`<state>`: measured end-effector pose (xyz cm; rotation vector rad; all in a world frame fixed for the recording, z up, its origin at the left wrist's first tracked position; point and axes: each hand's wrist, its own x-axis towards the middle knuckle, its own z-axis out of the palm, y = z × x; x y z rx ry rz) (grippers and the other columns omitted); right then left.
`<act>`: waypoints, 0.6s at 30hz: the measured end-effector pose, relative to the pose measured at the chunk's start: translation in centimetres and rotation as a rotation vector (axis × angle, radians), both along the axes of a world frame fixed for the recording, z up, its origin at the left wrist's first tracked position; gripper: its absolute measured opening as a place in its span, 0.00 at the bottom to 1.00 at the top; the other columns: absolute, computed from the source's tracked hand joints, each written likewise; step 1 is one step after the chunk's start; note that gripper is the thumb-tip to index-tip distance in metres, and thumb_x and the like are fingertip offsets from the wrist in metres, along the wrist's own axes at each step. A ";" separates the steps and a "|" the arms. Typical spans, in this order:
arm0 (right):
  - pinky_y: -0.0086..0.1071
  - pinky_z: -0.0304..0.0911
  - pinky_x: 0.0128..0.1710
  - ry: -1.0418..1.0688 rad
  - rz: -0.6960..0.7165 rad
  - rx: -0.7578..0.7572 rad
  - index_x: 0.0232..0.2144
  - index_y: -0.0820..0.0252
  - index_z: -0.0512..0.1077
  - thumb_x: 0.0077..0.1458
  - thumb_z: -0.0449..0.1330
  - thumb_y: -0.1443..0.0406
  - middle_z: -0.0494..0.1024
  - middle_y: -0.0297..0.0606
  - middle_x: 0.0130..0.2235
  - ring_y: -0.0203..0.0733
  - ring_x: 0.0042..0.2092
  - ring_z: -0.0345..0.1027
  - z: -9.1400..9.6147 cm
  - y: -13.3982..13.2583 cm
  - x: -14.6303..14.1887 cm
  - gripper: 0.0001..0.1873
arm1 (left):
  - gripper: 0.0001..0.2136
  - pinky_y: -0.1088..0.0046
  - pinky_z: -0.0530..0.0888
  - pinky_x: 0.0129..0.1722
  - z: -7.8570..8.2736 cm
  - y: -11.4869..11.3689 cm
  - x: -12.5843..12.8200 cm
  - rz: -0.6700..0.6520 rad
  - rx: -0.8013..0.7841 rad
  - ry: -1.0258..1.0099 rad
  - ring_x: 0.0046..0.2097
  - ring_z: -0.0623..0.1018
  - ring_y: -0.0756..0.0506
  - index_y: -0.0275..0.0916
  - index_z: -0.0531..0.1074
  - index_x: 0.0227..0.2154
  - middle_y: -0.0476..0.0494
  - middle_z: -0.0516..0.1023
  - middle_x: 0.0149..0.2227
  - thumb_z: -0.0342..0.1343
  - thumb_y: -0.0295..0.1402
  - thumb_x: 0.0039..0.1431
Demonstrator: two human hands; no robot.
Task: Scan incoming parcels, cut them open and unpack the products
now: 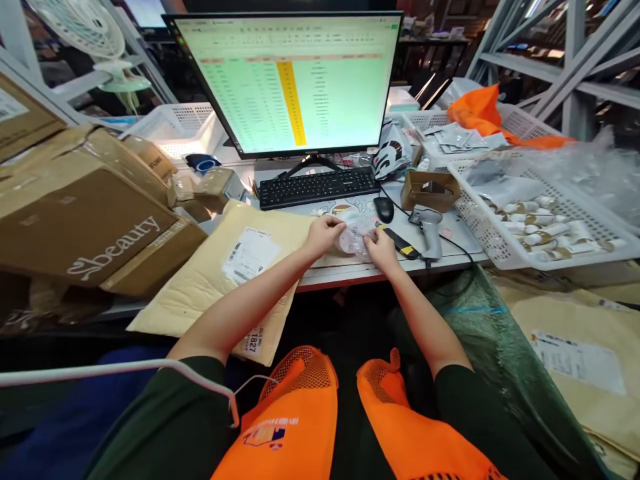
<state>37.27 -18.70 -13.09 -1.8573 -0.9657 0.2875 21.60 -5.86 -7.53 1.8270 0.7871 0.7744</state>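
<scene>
Between my two hands, over the front of the desk, is a clear bubble-wrap packet (354,235) with something pale and round inside that I cannot make out. My left hand (324,236) pinches its left side with thumb and fingers. On the right side, my right hand (383,248) grips the packet's edge. A yellow padded envelope (215,280) with white labels lies beneath my left forearm, hanging over the desk edge. Close to my right hand rest a black and yellow box cutter (401,244) and a grey barcode scanner (427,230).
A monitor (300,87) stands behind a black keyboard (320,188) and a mouse (385,209). Cardboard boxes (90,213) crowd the left. A white basket (540,260) of small bottles and a small open box (430,191) sit at right. A green sack (520,360) hangs below.
</scene>
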 end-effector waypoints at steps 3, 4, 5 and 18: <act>0.52 0.68 0.61 -0.031 -0.007 0.128 0.59 0.60 0.70 0.52 0.62 0.57 0.77 0.54 0.58 0.56 0.55 0.73 0.4 0.4 1.5 0.33 | 0.04 0.64 0.76 0.50 2.6 -0.2 0.6 -0.120 0.339 -0.007 0.48 0.80 0.41 0.39 0.76 0.30 0.40 0.81 0.40 0.63 0.30 0.61; 0.52 0.67 0.63 -0.029 0.014 0.195 0.63 0.59 0.67 0.53 0.61 0.57 0.75 0.55 0.62 0.55 0.59 0.72 0.6 0.5 2.0 0.35 | 0.05 0.64 0.76 0.50 3.5 -0.3 1.1 -0.146 0.471 0.015 0.47 0.80 0.40 0.38 0.76 0.31 0.39 0.80 0.41 0.61 0.30 0.64; 0.52 0.66 0.64 -0.011 0.057 0.256 0.65 0.58 0.65 0.55 0.60 0.55 0.73 0.54 0.64 0.55 0.61 0.70 1.0 0.8 2.5 0.36 | 0.05 0.63 0.76 0.49 4.4 -0.4 1.7 -0.156 0.587 0.054 0.47 0.80 0.40 0.38 0.76 0.33 0.38 0.80 0.42 0.59 0.29 0.66; 0.45 0.74 0.48 0.233 0.152 0.258 0.37 0.60 0.75 0.51 0.64 0.37 0.81 0.41 0.36 0.53 0.45 0.76 4.2 5.5 6.0 0.33 | 0.15 0.63 0.74 0.56 8.2 0.5 8.4 -0.245 0.600 0.171 0.51 0.80 0.39 0.36 0.77 0.55 0.38 0.82 0.47 0.60 0.32 0.66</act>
